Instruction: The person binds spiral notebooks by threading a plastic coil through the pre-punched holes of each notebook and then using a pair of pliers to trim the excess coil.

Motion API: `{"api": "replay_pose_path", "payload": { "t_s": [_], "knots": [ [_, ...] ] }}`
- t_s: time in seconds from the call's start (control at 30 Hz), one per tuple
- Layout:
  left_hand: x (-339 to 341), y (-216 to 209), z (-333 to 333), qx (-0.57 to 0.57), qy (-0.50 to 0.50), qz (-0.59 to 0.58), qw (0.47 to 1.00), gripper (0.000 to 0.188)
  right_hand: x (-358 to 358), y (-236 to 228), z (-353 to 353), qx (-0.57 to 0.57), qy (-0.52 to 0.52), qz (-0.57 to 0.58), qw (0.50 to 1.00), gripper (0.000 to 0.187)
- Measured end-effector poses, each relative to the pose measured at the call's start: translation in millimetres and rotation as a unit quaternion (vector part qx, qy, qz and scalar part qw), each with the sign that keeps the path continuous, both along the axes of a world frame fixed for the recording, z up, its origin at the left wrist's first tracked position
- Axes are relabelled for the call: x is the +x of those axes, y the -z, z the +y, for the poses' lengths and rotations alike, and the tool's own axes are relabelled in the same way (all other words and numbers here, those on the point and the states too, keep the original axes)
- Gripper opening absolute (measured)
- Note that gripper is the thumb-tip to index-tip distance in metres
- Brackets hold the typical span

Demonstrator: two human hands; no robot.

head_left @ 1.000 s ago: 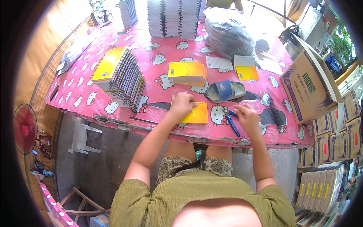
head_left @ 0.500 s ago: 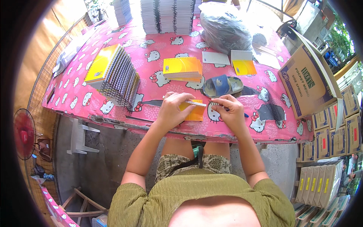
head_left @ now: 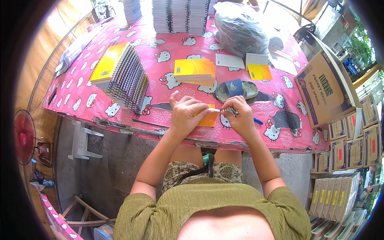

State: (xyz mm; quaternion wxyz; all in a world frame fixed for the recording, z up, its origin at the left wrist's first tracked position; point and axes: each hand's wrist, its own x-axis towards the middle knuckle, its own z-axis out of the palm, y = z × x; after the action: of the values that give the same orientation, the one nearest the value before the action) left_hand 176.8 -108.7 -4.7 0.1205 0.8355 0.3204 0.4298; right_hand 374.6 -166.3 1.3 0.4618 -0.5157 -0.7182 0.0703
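Both hands have drawn closer together since the earlier frames, the right one now up against the pad's edge instead of out to the side. Left hand [head_left: 185, 116] lies curled on the small yellow pad [head_left: 207, 119] at the near edge of the pink table [head_left: 72, 96], fingers bent and pinching the pad's right edge. Right hand [head_left: 240, 117] is pinched on a thin wire coil [head_left: 229, 111] that meets that same edge, thumb and fingertips pressed together on it. A blue pen [head_left: 258, 121] lies just right of that hand, and loose black coils [head_left: 292, 119] sit further right.

Beyond the hands lie a blue sandal [head_left: 236, 89] and a short stack of yellow pads [head_left: 195, 71]. To the left, a leaning row of spiral pads [head_left: 124, 76]. Further back lie loose sheets [head_left: 230, 61], a grey bag [head_left: 239, 29] and tall stacks [head_left: 176, 14]; an open carton [head_left: 326, 94] stands at the right.

My guess is the coil could slip off the punched holes if the pad shifts under the left hand, or the wire could bend from too hard a pinch.
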Motion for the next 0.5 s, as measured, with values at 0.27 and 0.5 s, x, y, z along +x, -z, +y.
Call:
{"api": "replay_pose_path", "payload": {
  "t_s": [0.27, 0.5],
  "knots": [
    [4.1, 16.0, -5.2, -0.033, -0.068, -0.027, 0.997, 0.018, -8.8, -6.2, -8.7, -0.203, -0.031, 0.104, 0.973, 0.015],
    [2.2, 13.6, -4.3, -0.048, -0.043, -0.022, 0.998, 0.021, -20.2, -20.8, -14.3, -0.083, 0.043, -0.055, 0.994, 0.014]
  ]
}}
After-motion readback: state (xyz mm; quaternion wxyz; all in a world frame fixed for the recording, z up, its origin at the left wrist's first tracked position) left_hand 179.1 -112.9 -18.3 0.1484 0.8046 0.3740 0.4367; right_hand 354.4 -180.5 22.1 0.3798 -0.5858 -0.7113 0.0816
